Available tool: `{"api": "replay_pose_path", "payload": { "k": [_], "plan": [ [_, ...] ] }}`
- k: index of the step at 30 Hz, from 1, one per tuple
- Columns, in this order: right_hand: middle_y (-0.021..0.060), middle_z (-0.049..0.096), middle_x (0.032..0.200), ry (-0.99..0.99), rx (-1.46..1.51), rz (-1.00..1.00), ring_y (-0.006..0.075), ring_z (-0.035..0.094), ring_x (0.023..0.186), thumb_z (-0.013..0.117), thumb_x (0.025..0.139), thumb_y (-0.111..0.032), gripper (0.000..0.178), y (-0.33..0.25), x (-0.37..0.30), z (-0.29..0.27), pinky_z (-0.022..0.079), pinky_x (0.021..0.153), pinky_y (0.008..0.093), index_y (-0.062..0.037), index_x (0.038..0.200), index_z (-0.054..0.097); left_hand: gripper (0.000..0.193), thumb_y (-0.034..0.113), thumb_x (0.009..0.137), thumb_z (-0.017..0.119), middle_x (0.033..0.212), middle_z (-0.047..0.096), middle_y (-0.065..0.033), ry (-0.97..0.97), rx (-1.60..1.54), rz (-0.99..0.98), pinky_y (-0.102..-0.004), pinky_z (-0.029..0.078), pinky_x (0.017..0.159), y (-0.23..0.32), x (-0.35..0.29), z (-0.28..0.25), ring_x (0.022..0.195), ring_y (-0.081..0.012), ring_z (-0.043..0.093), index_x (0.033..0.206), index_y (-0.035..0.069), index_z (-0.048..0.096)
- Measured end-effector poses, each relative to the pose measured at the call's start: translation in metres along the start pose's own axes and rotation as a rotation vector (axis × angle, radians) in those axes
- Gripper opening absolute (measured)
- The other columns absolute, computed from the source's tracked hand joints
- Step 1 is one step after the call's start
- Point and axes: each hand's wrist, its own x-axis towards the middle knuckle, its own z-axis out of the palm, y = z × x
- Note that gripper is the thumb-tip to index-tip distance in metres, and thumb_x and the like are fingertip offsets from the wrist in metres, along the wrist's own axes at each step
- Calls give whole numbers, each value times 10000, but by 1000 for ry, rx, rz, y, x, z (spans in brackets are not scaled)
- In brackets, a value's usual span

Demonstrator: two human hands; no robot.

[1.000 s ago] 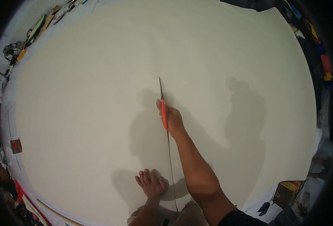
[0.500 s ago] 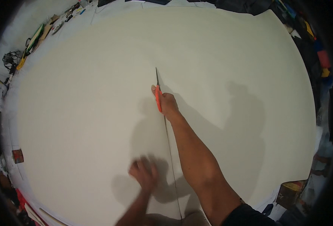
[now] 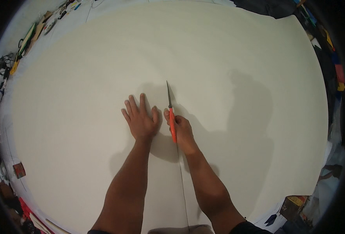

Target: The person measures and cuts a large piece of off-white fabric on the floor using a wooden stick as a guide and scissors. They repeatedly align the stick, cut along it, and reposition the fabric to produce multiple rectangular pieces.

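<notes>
I kept my left hand [image 3: 141,121] spread flat on the big white sheet [image 3: 82,128] just left of the cut line [image 3: 182,183], my right hand [image 3: 184,130] gripping the orange-handled scissors [image 3: 171,117] — blades pointing straight ahead, best kept on that line.

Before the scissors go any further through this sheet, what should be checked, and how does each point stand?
1. Right hand grips the scissors: ok.
2. Left hand lies flat on the sheet, beside the cut: ok.
3. Left fingers clear of the blades: ok, left of them.
4. Cut line behind the scissors runs straight: ok.
5. Sheet ahead lies flat, unwrinkled: ok.
6. Guide line ahead of the tip: cannot tell.
</notes>
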Motion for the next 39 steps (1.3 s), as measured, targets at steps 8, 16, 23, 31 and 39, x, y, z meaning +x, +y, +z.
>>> {"api": "replay_pose_path", "payload": {
  "k": [8,16,23,31,39],
  "plan": [
    [24,456,555,19,74,-9,144,463,519,576,736,-743,708,-75,126,-1,368,507,288,-39,666,548,618,384,881,463,1493,215,-223,-109,-16,-24,-545,81,1134,8,9,-12,1405,-393,154,1431,135,332],
    [-6,435,540,1,57,-20,107,418,454,591,712,-764,710,-111,182,1,360,432,279,-58,676,534,648,383,868,468,1499,180,-240,-207,0,-44,-547,55,1136,5,12,-13,1410,-404,122,1441,120,316],
    [6,441,540,-9,65,5,119,419,454,596,702,-769,710,-170,249,6,367,444,278,-65,651,524,664,393,857,486,1498,170,-251,-268,0,-50,-570,45,1128,-1,13,-15,1405,-425,113,1434,110,320],
    [25,465,578,42,21,-11,144,439,484,620,677,-769,720,-237,354,15,359,451,301,-56,635,532,670,385,825,520,1488,173,-274,-354,-31,-95,-581,27,1124,-2,17,-16,1403,-438,104,1413,109,355],
    [28,483,564,55,48,-116,150,424,458,641,674,-752,698,-279,422,21,356,453,308,-63,619,552,668,391,809,530,1474,198,-292,-320,-43,-71,-610,68,1109,-4,15,-15,1386,-465,146,1393,100,386]
  ]
}}
